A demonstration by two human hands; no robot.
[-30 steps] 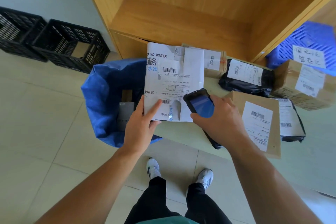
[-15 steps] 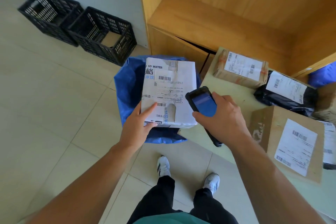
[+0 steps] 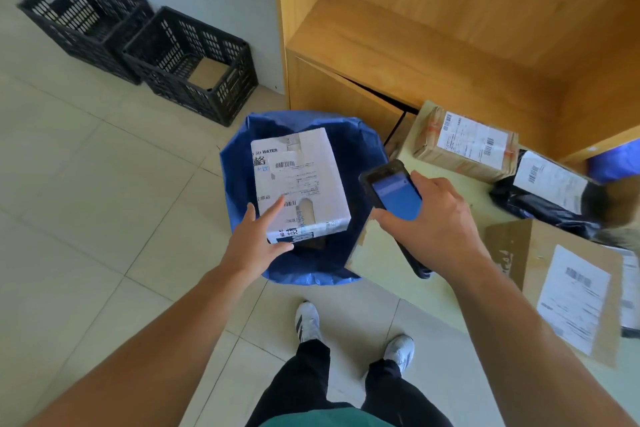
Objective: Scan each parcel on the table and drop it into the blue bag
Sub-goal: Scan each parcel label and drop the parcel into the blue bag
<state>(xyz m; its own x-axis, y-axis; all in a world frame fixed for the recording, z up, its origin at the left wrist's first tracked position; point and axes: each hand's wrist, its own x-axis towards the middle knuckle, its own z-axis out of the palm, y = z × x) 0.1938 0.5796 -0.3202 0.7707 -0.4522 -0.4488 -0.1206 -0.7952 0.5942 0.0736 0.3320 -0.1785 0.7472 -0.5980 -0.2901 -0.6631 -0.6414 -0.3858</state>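
A white parcel (image 3: 299, 184) with a barcode label hangs over the open mouth of the blue bag (image 3: 239, 163) on the floor. My left hand (image 3: 256, 239) holds it at its near left corner, index finger on top and thumb along the front edge. To the right, my right hand (image 3: 440, 229) grips a black handheld scanner (image 3: 394, 194) with a lit blue screen, just over the table's corner. More parcels lie on the pale table (image 3: 381, 253): a taped brown box (image 3: 464, 146), a black poly bag (image 3: 543, 198) and a large brown box (image 3: 571, 288).
Two black plastic crates (image 3: 194, 62) stand on the tiled floor against the wall at the left. A wooden shelf unit (image 3: 415, 45) rises behind the bag and table. My feet (image 3: 308, 321) are just below the bag.
My left hand carried the white parcel leftwards off the table and lowered it over the blue bag's mouth. The view swung left. My right hand kept the scanner beside it.
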